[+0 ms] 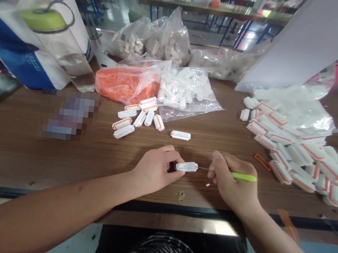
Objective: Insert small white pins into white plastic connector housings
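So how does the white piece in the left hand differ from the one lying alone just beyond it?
The held piece is gripped by the left hand; the lone piece lies on the table. The green-handled tool points at the held piece's right end, while no tool is at the lone piece. Both are white and elongated.

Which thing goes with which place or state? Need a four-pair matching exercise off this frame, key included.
Column 1
1. Left hand
2. Right hand
3. Bag of orange parts
4. Large pile of white pieces

Column 2
A. Gripping a thin tool with a green handle
B. Lying on the right side of the table
C. Holding a single white piece
D. Just left of the bag of white parts

Pairs: 1-C, 2-A, 3-D, 4-B
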Available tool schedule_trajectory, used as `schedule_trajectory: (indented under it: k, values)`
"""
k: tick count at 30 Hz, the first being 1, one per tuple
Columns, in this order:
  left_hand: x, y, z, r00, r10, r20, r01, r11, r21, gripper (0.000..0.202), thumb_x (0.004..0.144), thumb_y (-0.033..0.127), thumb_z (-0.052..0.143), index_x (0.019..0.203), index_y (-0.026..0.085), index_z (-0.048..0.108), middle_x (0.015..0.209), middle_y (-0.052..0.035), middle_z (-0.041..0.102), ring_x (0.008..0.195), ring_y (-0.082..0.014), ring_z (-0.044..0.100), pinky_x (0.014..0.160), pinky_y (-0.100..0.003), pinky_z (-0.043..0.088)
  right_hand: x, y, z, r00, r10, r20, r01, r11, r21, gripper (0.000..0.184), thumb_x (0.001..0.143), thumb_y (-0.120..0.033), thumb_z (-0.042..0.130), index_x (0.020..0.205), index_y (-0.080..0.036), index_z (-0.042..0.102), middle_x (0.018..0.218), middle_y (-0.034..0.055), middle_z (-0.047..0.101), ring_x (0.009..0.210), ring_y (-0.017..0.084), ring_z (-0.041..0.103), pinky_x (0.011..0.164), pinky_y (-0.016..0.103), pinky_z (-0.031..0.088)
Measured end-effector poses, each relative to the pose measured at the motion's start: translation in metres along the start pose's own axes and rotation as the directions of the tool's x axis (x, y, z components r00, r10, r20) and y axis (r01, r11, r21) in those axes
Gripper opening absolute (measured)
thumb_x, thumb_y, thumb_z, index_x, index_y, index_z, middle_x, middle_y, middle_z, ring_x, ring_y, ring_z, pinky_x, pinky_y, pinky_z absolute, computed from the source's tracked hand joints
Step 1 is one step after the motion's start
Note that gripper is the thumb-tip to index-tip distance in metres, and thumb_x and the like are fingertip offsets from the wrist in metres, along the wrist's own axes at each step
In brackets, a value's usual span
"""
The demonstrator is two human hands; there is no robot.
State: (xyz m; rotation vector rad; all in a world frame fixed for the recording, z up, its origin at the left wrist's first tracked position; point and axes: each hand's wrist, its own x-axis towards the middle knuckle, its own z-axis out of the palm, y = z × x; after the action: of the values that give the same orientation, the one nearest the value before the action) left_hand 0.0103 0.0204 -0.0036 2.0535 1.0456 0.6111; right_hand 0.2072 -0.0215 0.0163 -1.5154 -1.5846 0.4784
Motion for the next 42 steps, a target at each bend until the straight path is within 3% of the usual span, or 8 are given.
schedule_trajectory:
  k: [7, 13, 21, 30, 42]
  values:
    - [0.0, -0.0002, 0.0007, 1.0, -0.002, -0.008, 0.002, 1.0, -0.009, 0.009, 0.078, 0.022, 0.068, 0.086, 0.02, 0.07, 0.077, 0.0026, 0.057, 0.057, -0.0082, 0.048, 0.057, -0.024, 0.039, 0.0001, -0.0018, -0.0003, 0.996, -0.062, 0.059, 0.063, 0.998, -0.01, 0.046, 0.094, -0.026, 0.049, 0.049, -0.02, 0.052, 0.042, -0.0031, 0.052, 0.037, 0.007, 0.05, 0.041, 0.021, 0.037]
    - [0.0001, -0.0005, 0.0002, 1.0, -0.007, 0.005, 0.007, 1.0, -0.003, 0.01, 0.078, 0.024, 0.068, 0.087, 0.021, 0.071, 0.077, 0.0022, 0.057, 0.058, -0.0089, 0.048, 0.057, -0.024, 0.039, -0.0033, 0.0035, -0.0006, 0.997, -0.067, -0.023, 0.068, 0.998, 0.012, 0.045, 0.095, -0.026, 0.049, 0.05, -0.02, 0.055, 0.043, -0.0029, 0.056, 0.038, 0.008, 0.051, 0.041, 0.022, 0.039]
    - [0.0003, -0.0017, 0.0012, 1.0, -0.006, -0.01, 0.006, 1.0, -0.014, 0.009, 0.076, 0.022, 0.069, 0.085, 0.02, 0.07, 0.076, 0.0032, 0.056, 0.057, -0.0081, 0.048, 0.057, -0.024, 0.038, -0.0002, -0.0021, 0.0008, 0.997, -0.066, 0.029, 0.068, 0.996, -0.061, 0.046, 0.094, -0.025, 0.048, 0.049, -0.02, 0.052, 0.041, -0.0034, 0.052, 0.037, 0.008, 0.05, 0.042, 0.022, 0.037]
    - [0.0004, 0.0016, -0.0013, 1.0, -0.013, 0.01, 0.013, 1.0, -0.01, 0.011, 0.077, 0.022, 0.068, 0.087, 0.02, 0.072, 0.076, 0.0025, 0.056, 0.058, -0.0083, 0.048, 0.058, -0.024, 0.038, -0.0036, 0.0038, -0.0032, 0.999, -0.013, -0.04, 0.016, 0.998, 0.069, 0.046, 0.095, -0.026, 0.05, 0.05, -0.019, 0.055, 0.046, -0.0034, 0.057, 0.039, 0.007, 0.051, 0.044, 0.02, 0.041]
    - [0.0001, -0.0004, 0.0001, 1.0, -0.024, 0.006, 0.024, 1.0, -0.02, 0.011, 0.077, 0.021, 0.069, 0.087, 0.02, 0.072, 0.076, 0.0028, 0.056, 0.058, -0.0079, 0.047, 0.059, -0.025, 0.038, -0.0027, 0.0008, -0.0023, 0.999, -0.047, 0.016, 0.047, 0.999, -0.002, 0.045, 0.094, -0.023, 0.049, 0.049, -0.019, 0.054, 0.043, -0.0039, 0.054, 0.038, 0.006, 0.051, 0.042, 0.019, 0.038]
